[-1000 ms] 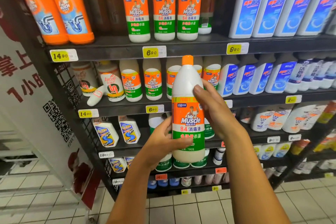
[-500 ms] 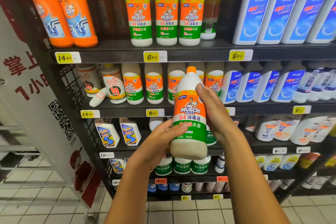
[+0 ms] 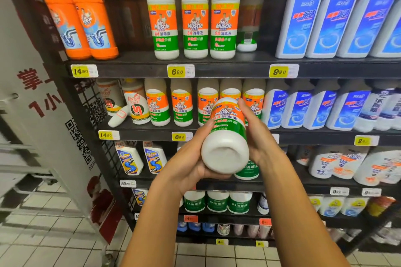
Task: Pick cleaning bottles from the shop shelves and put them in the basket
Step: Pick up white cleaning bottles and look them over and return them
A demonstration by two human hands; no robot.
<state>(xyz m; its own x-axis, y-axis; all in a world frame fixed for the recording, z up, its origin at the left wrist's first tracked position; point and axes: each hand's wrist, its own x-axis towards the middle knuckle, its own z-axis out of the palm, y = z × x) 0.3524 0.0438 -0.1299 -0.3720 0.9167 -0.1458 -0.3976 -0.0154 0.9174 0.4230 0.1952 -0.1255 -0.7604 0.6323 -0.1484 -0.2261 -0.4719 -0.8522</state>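
Holding the white plastic disinfectant bottle with orange-and-green label before the black metal shelves, tilted base toward me. My left hand cups its underside; my right hand wraps its side. Risk: the smooth, top-away bottle slipping forward. Basket not visible.

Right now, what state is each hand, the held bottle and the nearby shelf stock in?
Held bottle: tipped, base toward the camera, off the shelf.
Left hand: cupping its base.
Right hand: gripping its side.
Three matching bottles: upright on the top shelf.
Small white bottle: lying tilted.
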